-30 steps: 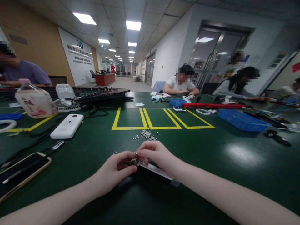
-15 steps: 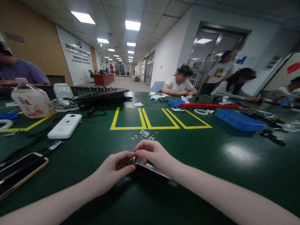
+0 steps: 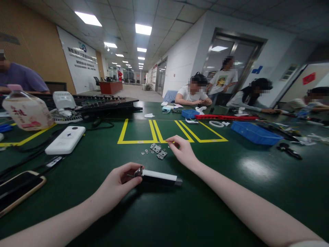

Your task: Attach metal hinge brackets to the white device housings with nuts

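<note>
I am watching the left hand (image 3: 117,183) gripping one end of a flat bar (image 3: 159,177), black with a pale top face, which is lying on the green table (image 3: 231,192) and running off to the right. The thumb and fingers are closing around the bar's left end, where a small metal fitting (image 3: 139,171) is sitting; how that fitting is fixed on I cannot tell.

The right hand (image 3: 183,151) is reaching forward, well apart from the bar. Its fingers are curling loosely, half open, with thumb and forefinger tips drawing near each other above the table and gripping nothing that I can make out. It is hovering just beside a scatter of loose hardware: two small hinge plates (image 3: 158,151) and a few washers (image 3: 145,151), all lying bare on the table in front of the yellow tape boxes (image 3: 154,132).

Containers: a shallow blue tray (image 3: 254,134) is sitting to the right, contents hidden by its wall. A smaller blue bin (image 3: 189,113) is standing farther back near a seated person; I cannot see inside it. A clear bottle (image 3: 27,111) with a pink cap is lying tilted at far left, holding pale liquid.

Also on the table: a white power bank (image 3: 65,139), a phone (image 3: 17,190) at the left edge, and black keyboards (image 3: 108,102) behind.
</note>
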Motion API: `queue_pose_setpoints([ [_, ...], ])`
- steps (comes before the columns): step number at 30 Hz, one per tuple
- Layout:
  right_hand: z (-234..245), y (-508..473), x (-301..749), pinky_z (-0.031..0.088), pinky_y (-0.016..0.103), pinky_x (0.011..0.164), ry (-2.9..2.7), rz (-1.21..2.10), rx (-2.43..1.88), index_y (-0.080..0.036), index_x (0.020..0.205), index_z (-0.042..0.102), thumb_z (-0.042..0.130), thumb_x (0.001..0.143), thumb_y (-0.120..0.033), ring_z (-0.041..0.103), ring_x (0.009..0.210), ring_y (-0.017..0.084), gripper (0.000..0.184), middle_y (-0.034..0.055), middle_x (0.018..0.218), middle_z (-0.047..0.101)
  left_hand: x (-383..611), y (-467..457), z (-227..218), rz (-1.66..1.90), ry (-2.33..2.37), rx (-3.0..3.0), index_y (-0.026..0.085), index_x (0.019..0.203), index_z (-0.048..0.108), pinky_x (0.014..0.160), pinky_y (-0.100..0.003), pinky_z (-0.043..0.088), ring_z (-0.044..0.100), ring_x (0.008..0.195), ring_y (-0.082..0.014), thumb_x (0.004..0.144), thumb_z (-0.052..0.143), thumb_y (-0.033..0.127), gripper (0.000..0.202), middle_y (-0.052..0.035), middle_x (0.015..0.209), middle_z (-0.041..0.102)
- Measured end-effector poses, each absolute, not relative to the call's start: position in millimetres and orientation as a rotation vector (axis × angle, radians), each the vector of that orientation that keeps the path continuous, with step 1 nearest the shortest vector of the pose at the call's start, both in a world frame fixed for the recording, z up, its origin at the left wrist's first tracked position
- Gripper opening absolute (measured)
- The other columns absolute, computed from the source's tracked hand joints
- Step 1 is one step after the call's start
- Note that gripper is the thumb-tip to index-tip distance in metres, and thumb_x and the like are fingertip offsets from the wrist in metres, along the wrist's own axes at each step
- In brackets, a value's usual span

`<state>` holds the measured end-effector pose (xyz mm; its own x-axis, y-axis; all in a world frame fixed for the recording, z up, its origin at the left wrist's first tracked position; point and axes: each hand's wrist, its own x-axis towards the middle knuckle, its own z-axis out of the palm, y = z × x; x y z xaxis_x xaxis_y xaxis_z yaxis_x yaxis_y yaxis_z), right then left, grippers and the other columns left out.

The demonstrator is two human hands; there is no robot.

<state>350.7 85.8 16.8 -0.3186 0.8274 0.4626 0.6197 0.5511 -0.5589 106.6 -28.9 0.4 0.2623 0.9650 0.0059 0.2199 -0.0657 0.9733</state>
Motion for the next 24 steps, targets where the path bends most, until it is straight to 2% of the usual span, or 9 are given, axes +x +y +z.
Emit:
queue_pose_setpoints([
  [3,1.9,110.3,366.3,0.041,0.029,0.065,-2.078,0.332,-1.262,-0.014,0.093,0.07,0.051,0.084,-0.019,0.051,0.066,0.012,0.022,0.0074,0.092,0.061,104.1,-25.1,-1.4,0.97,1.199,1.474,0.02,0.114,0.062,0.094,-0.037,0.047,0.061,0.106,-0.0232,0.08,0.063,0.032,0.035,-0.0046,0.11,0.067],
  [8,-8.0,120.8,369.8,0.04,0.028,0.065,-2.145,0.34,-1.325,-0.014,0.091,0.073,0.055,0.078,-0.013,0.048,0.062,0.011,0.022,0.006,0.088,0.061,102.7,-21.6,-2.1,1.03,1.249,1.439,0.019,0.112,0.062,0.095,-0.037,0.046,0.061,0.106,-0.0228,0.08,0.064,0.032,0.035,-0.0042,0.107,0.068],
  [15,-5.2,117.0,367.7,0.041,0.029,0.067,-2.162,0.315,-1.351,-0.013,0.087,0.07,0.056,0.08,-0.015,0.05,0.067,0.013,0.015,0.0062,0.085,0.058,104.2,-22.5,-0.4,1.01,1.19,1.43,0.018,0.11,0.062,0.095,-0.038,0.048,0.062,0.106,-0.0227,0.079,0.065,0.03,0.033,-0.0053,0.107,0.068],
  [24,-3.5,120.0,367.8,0.039,0.029,0.067,-2.137,0.374,-1.367,-0.015,0.07,0.063,0.06,0.076,-0.015,0.049,0.068,0.014,0.007,0.0032,0.075,0.055,102.8,-22.4,-0.2,1.008,1.168,1.442,0.019,0.109,0.063,0.096,-0.039,0.047,0.061,0.107,-0.0232,0.079,0.065,0.028,0.031,-0.0051,0.106,0.068],
])
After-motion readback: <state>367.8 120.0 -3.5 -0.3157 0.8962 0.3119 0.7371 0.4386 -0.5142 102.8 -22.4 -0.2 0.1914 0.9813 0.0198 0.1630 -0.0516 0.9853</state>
